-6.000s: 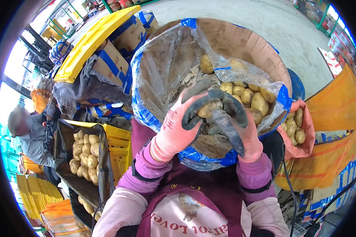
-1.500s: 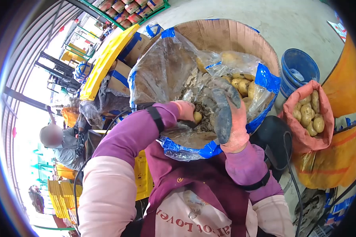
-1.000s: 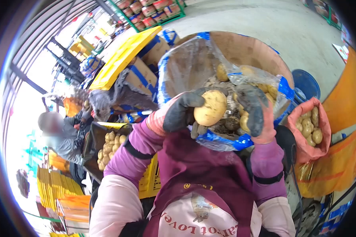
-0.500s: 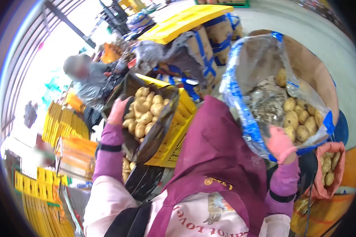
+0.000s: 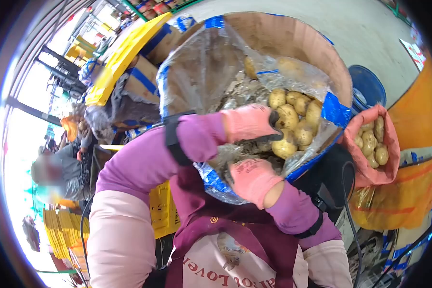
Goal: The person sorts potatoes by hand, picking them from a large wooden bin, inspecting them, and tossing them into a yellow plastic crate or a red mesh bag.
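Observation:
My left hand point(image 5: 252, 124), in a pink glove with dark fingertips, reaches across into a large round bin point(image 5: 293, 36). Its thumb and fingers are apart, right at a muddy potato point(image 5: 284, 145) on the edge of a pile of potatoes point(image 5: 300, 115). Lower down, my right hand point(image 5: 256, 181), gloved alike, is over the bin's near side, its fingers pointing down and mostly hidden. A clear plastic liner point(image 5: 206, 62) with blue tape lines the bin. Grey, dirty material point(image 5: 237, 98) lies beside the potatoes.
A pink sack of potatoes point(image 5: 369, 144) stands at the right, near a blue bucket point(image 5: 368, 86). On the left are a yellow pallet point(image 5: 125, 57) on taped cardboard containers, a yellow crate point(image 5: 163, 209) and stacked yellow crates point(image 5: 60, 233). Another person point(image 5: 67, 173) works there.
My view has turned right towards the bin. My left hand has left the lined yellow crate of potatoes and come over into the bin. My right hand stays at the bin's near side.

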A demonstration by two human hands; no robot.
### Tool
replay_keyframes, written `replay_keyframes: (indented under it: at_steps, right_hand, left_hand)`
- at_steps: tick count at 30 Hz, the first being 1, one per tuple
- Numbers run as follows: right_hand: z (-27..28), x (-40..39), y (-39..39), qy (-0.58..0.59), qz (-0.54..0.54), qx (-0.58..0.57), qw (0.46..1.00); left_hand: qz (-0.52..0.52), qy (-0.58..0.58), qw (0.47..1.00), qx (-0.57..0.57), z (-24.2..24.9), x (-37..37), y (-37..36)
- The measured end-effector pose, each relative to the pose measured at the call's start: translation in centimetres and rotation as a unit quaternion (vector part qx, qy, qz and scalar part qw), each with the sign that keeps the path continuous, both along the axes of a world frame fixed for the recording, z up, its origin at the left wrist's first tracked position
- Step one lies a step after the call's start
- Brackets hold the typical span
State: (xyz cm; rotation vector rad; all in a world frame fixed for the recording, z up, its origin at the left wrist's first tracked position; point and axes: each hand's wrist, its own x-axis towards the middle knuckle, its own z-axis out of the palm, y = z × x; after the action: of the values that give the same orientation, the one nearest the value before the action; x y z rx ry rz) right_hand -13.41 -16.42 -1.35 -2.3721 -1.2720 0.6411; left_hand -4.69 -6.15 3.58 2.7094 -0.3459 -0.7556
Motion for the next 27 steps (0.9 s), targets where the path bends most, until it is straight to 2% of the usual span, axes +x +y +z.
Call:
replay_keyframes:
  at_steps: [1, 3, 4, 5, 6, 9, 11, 13, 15, 17, 19, 20, 21, 23, 24, 26, 27]
  right_hand:
    - [-0.3, 0.1, -0.1, 0.006, -0.002, 0.012, 1.000]
    - [1.2, 0.6, -0.6, 0.045, 0.010, -0.023, 0.999]
    - [1.4, 0.8, -0.7, 0.051, 0.006, -0.022, 0.998]
    - [1.4, 0.8, -0.8, 0.056, 0.010, -0.015, 0.998]
    - [1.5, 0.9, -0.9, 0.060, 0.014, -0.006, 0.998]
    - [1.6, 1.2, -1.2, 0.040, 0.026, 0.017, 0.999]
    - [0.6, 1.3, -1.2, 0.040, 0.017, 0.045, 0.998]
    - [0.0, 1.1, -1.4, 0.039, 0.010, 0.073, 0.997]
    - [0.1, 1.0, -1.6, -0.020, -0.040, 0.140, 0.989]
    - [1.4, 1.5, -1.9, -0.002, -0.037, 0.112, 0.993]
    - [1.1, 1.7, -2.3, -0.012, -0.116, 0.264, 0.957]
    - [1.7, 2.1, -2.7, 0.065, -0.116, 0.243, 0.961]
    - [1.7, 2.4, -3.1, 0.078, -0.119, 0.320, 0.937]
    - [1.2, 2.8, -3.5, 0.087, -0.120, 0.306, 0.940]
    - [2.0, 3.1, -3.3, 0.243, -0.124, 0.352, 0.895]
    - [4.4, 3.4, -4.0, 0.502, -0.107, 0.403, 0.758]
    - [3.1, 3.4, -4.1, 0.497, -0.112, 0.396, 0.764]
  left_hand:
    - [0.010, 0.038, 0.998, 0.059, -3.0, 1.3, -1.6]
    - [-0.002, 0.134, 0.990, 0.050, -7.8, 2.9, -3.4]
    - [-0.190, 0.111, 0.974, 0.046, -9.0, 3.2, -3.1]
    - [-0.361, 0.057, 0.931, 0.022, -10.2, 3.6, -2.8]
    - [-0.326, 0.064, 0.943, -0.016, -10.9, 3.1, -2.9]
    - [-0.101, 0.188, 0.977, -0.026, -7.4, 1.7, -3.9]
    - [0.091, 0.106, 0.990, 0.036, -6.0, 0.5, -3.2]
    - [0.113, 0.052, 0.991, -0.045, -1.7, 0.1, -1.3]
    - [0.120, -0.040, 0.978, -0.163, 0.7, -0.4, 1.7]
    - [0.068, -0.186, 0.929, -0.312, 2.4, -1.6, 4.3]
    - [0.074, -0.238, 0.910, -0.331, 4.7, -3.9, 5.4]
    - [0.101, -0.262, 0.885, -0.372, 4.5, -5.1, 6.0]
    - [0.125, -0.285, 0.856, -0.413, 4.0, -6.1, 6.5]
    - [0.178, -0.295, 0.811, -0.472, 2.1, -7.6, 7.3]
    - [0.175, -0.330, 0.821, -0.432, 1.8, -8.1, 7.5]
    - [0.158, -0.396, 0.822, -0.376, 1.1, -8.7, 7.5]
    - [0.160, -0.397, 0.817, -0.386, 0.6, -8.9, 7.4]
